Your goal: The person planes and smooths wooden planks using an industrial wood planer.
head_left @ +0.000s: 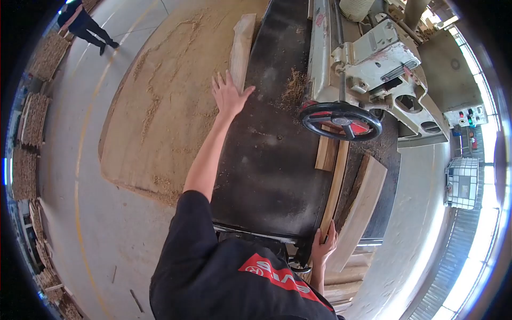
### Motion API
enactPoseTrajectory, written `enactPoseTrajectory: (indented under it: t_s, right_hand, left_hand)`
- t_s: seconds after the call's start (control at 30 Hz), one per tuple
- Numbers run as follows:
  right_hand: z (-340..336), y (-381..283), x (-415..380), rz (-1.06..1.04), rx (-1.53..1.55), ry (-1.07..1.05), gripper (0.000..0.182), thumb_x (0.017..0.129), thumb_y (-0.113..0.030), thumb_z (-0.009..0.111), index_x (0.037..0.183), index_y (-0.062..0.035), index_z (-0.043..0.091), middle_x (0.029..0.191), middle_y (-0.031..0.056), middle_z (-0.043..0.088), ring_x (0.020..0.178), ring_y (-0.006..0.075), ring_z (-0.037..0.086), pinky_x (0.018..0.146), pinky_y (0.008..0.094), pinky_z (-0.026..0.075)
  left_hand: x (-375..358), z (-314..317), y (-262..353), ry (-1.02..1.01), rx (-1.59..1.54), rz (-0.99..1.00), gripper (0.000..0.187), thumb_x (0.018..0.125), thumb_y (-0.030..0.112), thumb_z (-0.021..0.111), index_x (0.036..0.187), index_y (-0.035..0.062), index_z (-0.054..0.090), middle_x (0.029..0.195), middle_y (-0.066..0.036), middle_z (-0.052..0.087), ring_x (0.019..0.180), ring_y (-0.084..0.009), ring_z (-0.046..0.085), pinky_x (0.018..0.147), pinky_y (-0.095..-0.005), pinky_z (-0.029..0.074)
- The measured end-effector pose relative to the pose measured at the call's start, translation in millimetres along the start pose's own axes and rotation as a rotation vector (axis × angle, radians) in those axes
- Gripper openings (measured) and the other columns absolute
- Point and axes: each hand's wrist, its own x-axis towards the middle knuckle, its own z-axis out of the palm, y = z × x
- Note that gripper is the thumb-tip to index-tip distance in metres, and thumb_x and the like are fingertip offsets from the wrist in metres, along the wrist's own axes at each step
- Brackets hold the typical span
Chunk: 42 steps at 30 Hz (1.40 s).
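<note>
One plank (241,48) under left hand (229,96) fingertips, no grip.

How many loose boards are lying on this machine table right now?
3, maybe more hidden: one board under the left hand, a thin strip gripped by the right hand, and a wide plank beside it.

Pale plank (241,50) flat on table edge — slat (335,184) alongside.

Far person (85,24) cut off at the top edge, far end of machine (368,64) cropped, plank (335,186) partly hidden under handwheel (341,120)
</note>
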Motion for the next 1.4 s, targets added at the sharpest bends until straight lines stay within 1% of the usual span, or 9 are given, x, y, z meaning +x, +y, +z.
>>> enactPoseTrajectory:
  t_s: [0.07,0.27,0.43,0.53,0.63,0.73,0.97,1.1,1.4]
  right_hand:
    - [5,6,-3,-0.039,-0.028,0.015,0.063,0.093,-0.009,0.075,0.152,-0.0017,0.053,0.128,0.0242,0.070,0.109,0.0406,0.067,0.096,0.0491,0.055]
    - [0,-1,-1,0.037,0.150,0.050,0.068,0.096,-0.011,0.074,0.157,-0.0034,0.046,0.133,0.0244,0.069,0.119,0.0417,0.068,0.100,0.0479,0.055]
    - [1,1,-2,0.087,0.338,0.058,0.077,0.097,-0.012,0.075,0.162,-0.0048,0.036,0.132,0.0262,0.070,0.122,0.0383,0.069,0.102,0.0462,0.055]
    - [5,10,-3,0.010,0.342,0.086,0.079,0.096,-0.013,0.076,0.163,-0.0053,0.034,0.132,0.0264,0.070,0.121,0.0369,0.070,0.102,0.0446,0.055]
    - [5,13,-2,0.007,0.406,0.073,0.079,0.097,-0.015,0.076,0.163,-0.0049,0.034,0.132,0.0258,0.070,0.120,0.0367,0.070,0.101,0.0443,0.055]
    - [9,20,-2,-0.041,0.364,0.085,0.076,0.098,-0.016,0.075,0.162,-0.0046,0.035,0.131,0.0243,0.071,0.117,0.0356,0.071,0.100,0.0436,0.055]
    - [12,23,-5,-0.031,0.328,0.092,0.069,0.100,-0.016,0.072,0.160,-0.0054,0.040,0.130,0.0224,0.071,0.118,0.0400,0.068,0.100,0.0487,0.053]
    - [11,27,-2,-0.111,0.250,0.124,0.069,0.099,-0.017,0.073,0.159,-0.0049,0.041,0.131,0.0208,0.071,0.122,0.0414,0.065,0.104,0.0517,0.051]
    - [14,37,-2,-0.156,0.266,0.139,0.062,0.101,-0.018,0.069,0.155,-0.0021,0.043,0.130,0.0204,0.071,0.116,0.0423,0.065,0.101,0.0524,0.053]
  left_hand:
    - [20,10,2,-0.290,-0.210,-0.231,0.085,0.078,0.046,0.088,0.140,-0.0041,0.060,0.130,-0.029,0.067,0.128,-0.0445,0.062,0.107,-0.0551,0.049]
    - [-6,3,-5,-0.354,-0.125,-0.269,0.061,0.070,0.020,0.088,0.123,-0.0042,0.067,0.099,-0.023,0.076,0.096,-0.0386,0.076,0.085,-0.0475,0.061]
    - [-103,-117,0,-0.547,-0.991,-0.512,0.050,0.083,0.007,0.078,0.129,-0.0065,0.064,0.101,-0.016,0.077,0.088,-0.0317,0.078,0.079,-0.0460,0.064]
    - [-165,-175,-1,-0.708,-1.437,-0.737,0.055,0.092,0.007,0.072,0.141,-0.0071,0.054,0.112,-0.018,0.075,0.099,-0.0341,0.076,0.084,-0.0496,0.065]
    - [-230,-160,-20,-0.815,-1.748,-0.830,0.060,0.100,0.012,0.067,0.153,-0.0042,0.043,0.134,-0.021,0.067,0.123,-0.0367,0.068,0.100,-0.0523,0.061]
    - [-274,-177,-2,-0.657,-1.949,-1.027,0.058,0.102,0.014,0.065,0.153,-0.0015,0.043,0.138,-0.022,0.065,0.130,-0.0360,0.064,0.104,-0.0539,0.058]
    - [-348,-190,22,-0.537,-1.537,-0.821,0.048,0.103,0.008,0.062,0.148,0.0020,0.047,0.130,-0.020,0.069,0.115,-0.0340,0.072,0.096,-0.0487,0.062]
    - [-375,-216,42,-0.552,-1.398,-0.700,0.031,0.102,0.006,0.065,0.132,-0.0017,0.059,0.120,-0.015,0.073,0.107,-0.0269,0.075,0.088,-0.0419,0.063]
    - [-454,-219,59,-0.887,-1.377,-0.824,0.038,0.101,0.017,0.073,0.136,0.0048,0.063,0.125,-0.007,0.073,0.110,-0.0212,0.073,0.087,-0.0400,0.064]
